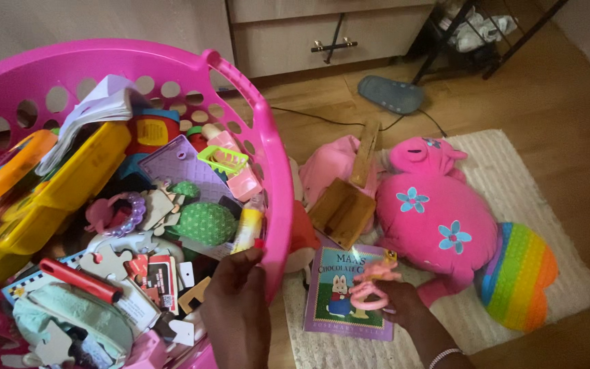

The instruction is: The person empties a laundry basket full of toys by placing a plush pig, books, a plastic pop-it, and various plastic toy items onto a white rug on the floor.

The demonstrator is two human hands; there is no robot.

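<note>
A pink laundry basket (276, 171) with round holes in its wall is seen tilted toward the camera, and it is steadied at its near rim by the left hand (237, 307). The fingers of that hand are curled over the rim, so its grip is clenched on the basket edge; the tilt appears to be kept this way so that the inside lies open to view.

The basket is crammed with mixed toys: a yellow plastic toy (49, 198) against the far left wall, a green dotted ball (206, 222) near the middle, a red marker (80, 280) lying across a mint green pouch (80, 321), and flat puzzle pieces scattered between them.

To the right, low over the rug (554, 205), a small pink plastic toy (371, 283) is held in the right hand (397, 304). Its loops stick out above the fingertips, so the grip is closed on it, pinching it from below rather than wrapping it. It is held just above a purple picture book (346, 294) that lies flat on the rug.

Beside the book a large pink plush toy (438, 212) with blue flowers is lying on its side, with a rainbow heart-shaped pop toy (520, 273) touching its right end. A wooden dustpan-like piece (343, 208) rests against the plush, near the basket's outer wall.
</note>
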